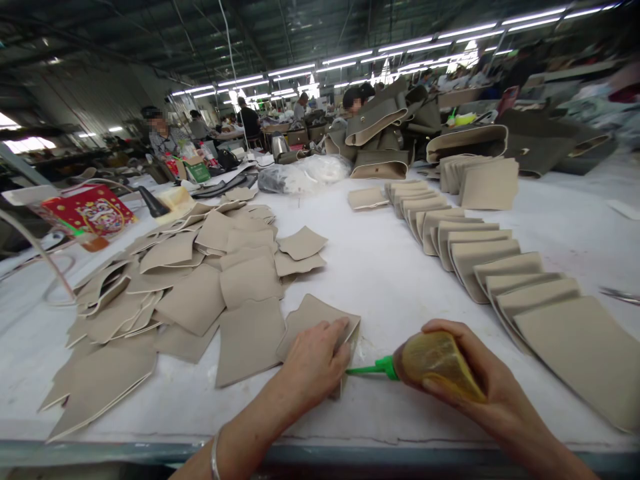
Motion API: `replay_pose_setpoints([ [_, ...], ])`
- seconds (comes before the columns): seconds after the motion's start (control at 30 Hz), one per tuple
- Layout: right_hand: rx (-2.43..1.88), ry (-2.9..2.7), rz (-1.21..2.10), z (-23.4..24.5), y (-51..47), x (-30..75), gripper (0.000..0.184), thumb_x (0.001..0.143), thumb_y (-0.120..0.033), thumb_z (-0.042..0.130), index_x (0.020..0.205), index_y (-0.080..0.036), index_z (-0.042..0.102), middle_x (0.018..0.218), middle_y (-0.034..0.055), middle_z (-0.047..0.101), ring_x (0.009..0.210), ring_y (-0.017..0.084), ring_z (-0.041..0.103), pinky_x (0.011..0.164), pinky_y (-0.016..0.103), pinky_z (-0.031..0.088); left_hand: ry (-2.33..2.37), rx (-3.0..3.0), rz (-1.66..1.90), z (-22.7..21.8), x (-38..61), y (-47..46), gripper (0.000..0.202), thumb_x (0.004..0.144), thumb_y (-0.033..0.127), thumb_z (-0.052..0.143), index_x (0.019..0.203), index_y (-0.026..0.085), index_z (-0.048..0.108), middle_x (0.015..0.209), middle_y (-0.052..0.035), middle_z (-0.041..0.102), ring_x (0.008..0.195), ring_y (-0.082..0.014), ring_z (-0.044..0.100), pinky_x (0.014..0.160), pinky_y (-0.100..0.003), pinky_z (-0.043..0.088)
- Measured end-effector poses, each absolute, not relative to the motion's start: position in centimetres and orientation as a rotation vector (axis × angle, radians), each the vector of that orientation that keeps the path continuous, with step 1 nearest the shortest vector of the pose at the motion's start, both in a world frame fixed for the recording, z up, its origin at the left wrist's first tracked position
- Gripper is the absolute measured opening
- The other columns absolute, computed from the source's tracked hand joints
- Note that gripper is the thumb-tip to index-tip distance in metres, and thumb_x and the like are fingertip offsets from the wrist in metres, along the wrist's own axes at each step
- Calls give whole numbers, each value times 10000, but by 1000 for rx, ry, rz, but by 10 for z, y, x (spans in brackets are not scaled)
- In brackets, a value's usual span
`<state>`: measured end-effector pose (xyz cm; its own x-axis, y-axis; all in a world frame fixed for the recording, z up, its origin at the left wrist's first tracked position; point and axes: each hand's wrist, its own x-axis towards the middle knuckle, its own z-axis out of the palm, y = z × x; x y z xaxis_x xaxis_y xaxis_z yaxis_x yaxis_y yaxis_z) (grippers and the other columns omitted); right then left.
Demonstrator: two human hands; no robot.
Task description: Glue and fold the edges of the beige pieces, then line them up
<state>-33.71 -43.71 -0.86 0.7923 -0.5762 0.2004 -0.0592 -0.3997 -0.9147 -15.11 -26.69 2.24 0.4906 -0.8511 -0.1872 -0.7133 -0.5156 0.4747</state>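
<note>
My right hand [480,373] is wrapped round an amber squeeze bottle [425,367] with a green nozzle, tipped on its side and pointing left. The nozzle's tip meets the edge of a beige leather-like piece [310,317] beside my left fingers. My left hand [317,360] grips that piece near its right edge, fingers bent over it; the thumb is mostly hidden. Just left of it lies another flat beige piece [250,340], part of a loose heap of beige pieces [190,300]. To the right, a fanned row of beige pieces [505,267] runs away from me.
Dark bags [380,120] are piled at the back of the white table [345,247]. A clear plastic bag [305,175] lies before them. A red printed box [95,210] and a second glue bottle [93,241] stand at left. Metal scissors or tweezers [620,295] lie far right. People sit farther back.
</note>
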Motion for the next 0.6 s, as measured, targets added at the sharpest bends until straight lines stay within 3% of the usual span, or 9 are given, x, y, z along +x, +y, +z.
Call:
replay_pose_setpoints([
  [0.17,-1893,518,-594,-10,-438,-336,453,768,-472,744,1136,-287,558,1071,31,594,924,252,611,803,295,508,-1308,2411,-593,25,-150,-267,488,903,274,389,1368,192,511,1135,-82,668,1029,-250,622,947,-358,463],
  [0.37,-1925,509,-614,-12,-443,-335,468,751,-451,755,1138,-278,558,1063,41,603,896,257,623,760,298,534,-1310,2393,-600,26,-151,-268,475,900,264,386,1345,186,531,1197,-81,652,1091,-240,602,995,-341,438],
  [0.6,-1920,569,-644,-13,-450,-333,505,758,-478,747,1162,-266,533,1042,42,617,869,264,627,773,333,520,-1327,2373,-589,22,-146,-268,497,882,236,389,1358,174,520,1193,-91,655,1089,-259,610,993,-382,450],
])
